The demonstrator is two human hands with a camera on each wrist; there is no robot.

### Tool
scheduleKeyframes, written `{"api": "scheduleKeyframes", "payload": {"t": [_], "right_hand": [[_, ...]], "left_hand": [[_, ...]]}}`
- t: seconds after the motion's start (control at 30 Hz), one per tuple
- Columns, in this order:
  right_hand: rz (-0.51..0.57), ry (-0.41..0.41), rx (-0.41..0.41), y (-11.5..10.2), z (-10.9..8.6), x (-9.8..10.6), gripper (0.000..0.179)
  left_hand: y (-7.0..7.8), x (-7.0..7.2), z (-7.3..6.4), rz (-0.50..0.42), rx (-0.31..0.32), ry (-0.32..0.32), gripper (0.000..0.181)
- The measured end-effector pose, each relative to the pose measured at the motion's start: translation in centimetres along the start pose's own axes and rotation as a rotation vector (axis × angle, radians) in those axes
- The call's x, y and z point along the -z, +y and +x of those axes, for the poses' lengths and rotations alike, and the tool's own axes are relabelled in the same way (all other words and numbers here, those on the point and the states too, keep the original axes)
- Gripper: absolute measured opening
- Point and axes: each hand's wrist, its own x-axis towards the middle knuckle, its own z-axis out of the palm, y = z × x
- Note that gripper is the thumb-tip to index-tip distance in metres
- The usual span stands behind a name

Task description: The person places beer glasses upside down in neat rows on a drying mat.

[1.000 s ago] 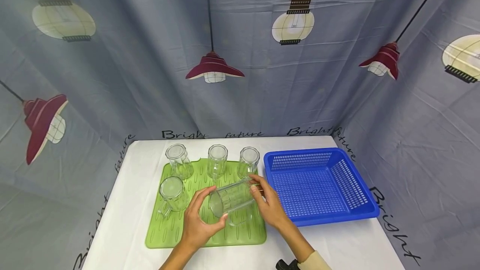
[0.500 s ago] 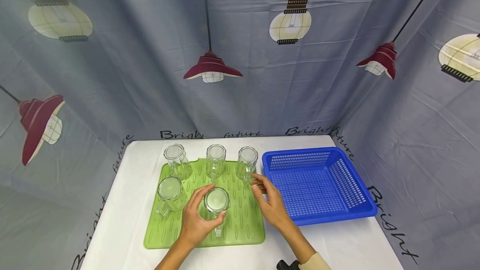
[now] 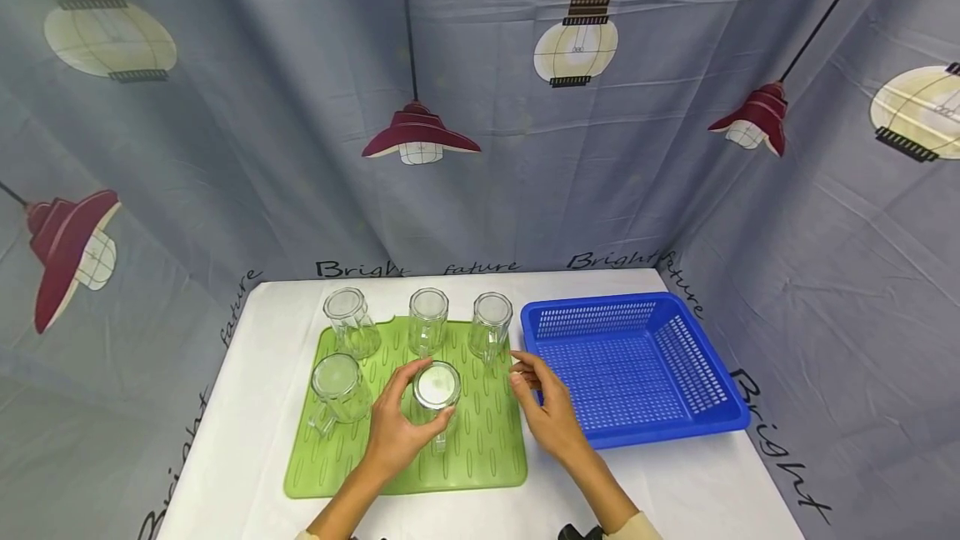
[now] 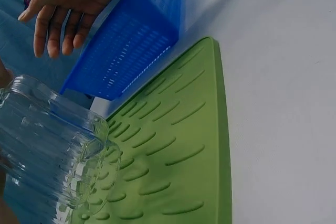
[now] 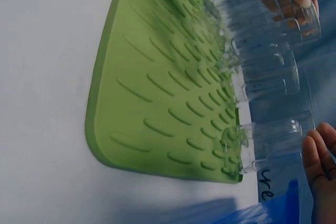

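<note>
My left hand (image 3: 397,433) grips a clear glass mug (image 3: 437,387) near its base, thumb on one side and fingers on the other. The mug is bottom up over the green drying mat (image 3: 480,461), its handle facing me. In the left wrist view the mug (image 4: 47,135) has its mouth towards the mat; whether it touches is unclear. My right hand (image 3: 551,408) holds nothing, fingers loosely bent, between mat and blue basket. More upturned glass mugs stand about: one at back left (image 3: 352,327), one at back middle (image 3: 428,323), one at back right (image 3: 491,327), one at front left (image 3: 341,390).
A blue perforated plastic basket (image 3: 630,436) stands to the right of the mat on a white-covered table (image 3: 247,440). A grey curtain (image 3: 480,207) printed with lamps hangs behind and at both sides.
The mug has turned from lying tilted between both hands to bottom up in the left hand. My right hand has let go of it and stays at the right.
</note>
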Motion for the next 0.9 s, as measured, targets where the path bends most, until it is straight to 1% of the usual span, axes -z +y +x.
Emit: {"api": "scheduleKeyframes", "payload": {"t": [0.1, 0.27, 0.33, 0.43, 0.57, 0.67, 0.73, 0.8, 0.9], "right_hand": [[-0.015, 0.015, -0.018, 0.2, -0.3, 0.4, 0.034], [-0.057, 0.037, -0.039, 0.6, -0.6, 1.1, 0.032], [-0.08, 0.05, -0.035, 0.8, -0.7, 1.3, 0.032], [-0.119, 0.072, -0.005, 1.3, -1.0, 1.6, 0.032], [-0.216, 0.12, 0.051, 1.8, -1.4, 1.9, 0.028], [-0.321, 0.148, 0.064, 2.2, -1.8, 2.0, 0.025], [-0.375, 0.157, 0.058, 2.4, -1.9, 2.0, 0.024], [-0.41, 0.157, 0.057, 2.5, -2.1, 1.9, 0.026], [-0.428, 0.15, 0.055, 2.6, -2.2, 1.9, 0.028]], "left_hand": [[0.0, -0.6, 0.5, -0.041, 0.007, -0.018, 0.085], [-0.2, -1.5, 1.2, -0.049, -0.016, -0.038, 0.084], [-0.3, -1.6, 1.4, -0.047, -0.021, -0.042, 0.085], [-0.5, -1.8, 1.7, -0.048, -0.019, -0.047, 0.085], [-0.8, -2.1, 2.0, -0.037, -0.019, -0.06, 0.085], [-1.2, -2.4, 2.1, -0.026, -0.028, -0.062, 0.084], [-1.3, -2.5, 2.1, -0.016, -0.036, -0.064, 0.084], [-1.5, -2.6, 2.2, -0.01, -0.045, -0.067, 0.084], [-1.6, -2.7, 2.1, -0.006, -0.047, -0.079, 0.084]]}}
